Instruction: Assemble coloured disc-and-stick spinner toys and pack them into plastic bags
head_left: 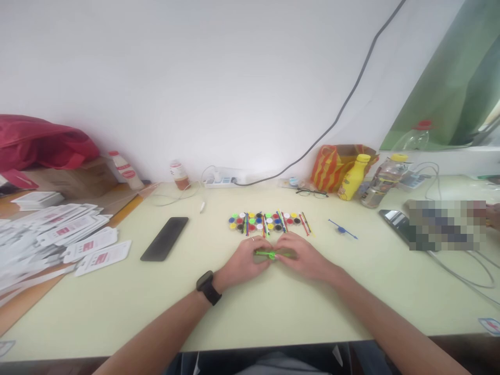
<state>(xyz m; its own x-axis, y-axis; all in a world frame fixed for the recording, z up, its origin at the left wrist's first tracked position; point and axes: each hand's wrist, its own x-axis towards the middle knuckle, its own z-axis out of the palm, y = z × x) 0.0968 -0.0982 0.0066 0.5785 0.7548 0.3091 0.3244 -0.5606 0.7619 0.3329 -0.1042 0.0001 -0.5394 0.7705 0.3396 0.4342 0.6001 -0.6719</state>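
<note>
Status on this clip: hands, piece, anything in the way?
Left hand, right hand: both on green stick. Colored discs just beyond. Phone off left, apart from hands.

A white wall [175,78] runs right across the back, softly lit, a grey cable [336,122] slanting down it. Below spreads the pale tabletop [156,317], with a green surface [437,88] upper right.

green piece [272,255] | blue piece [341,230] | red-yellow striped bag [327,166] | yellow bottle [353,178] | black phone [164,239]
</note>
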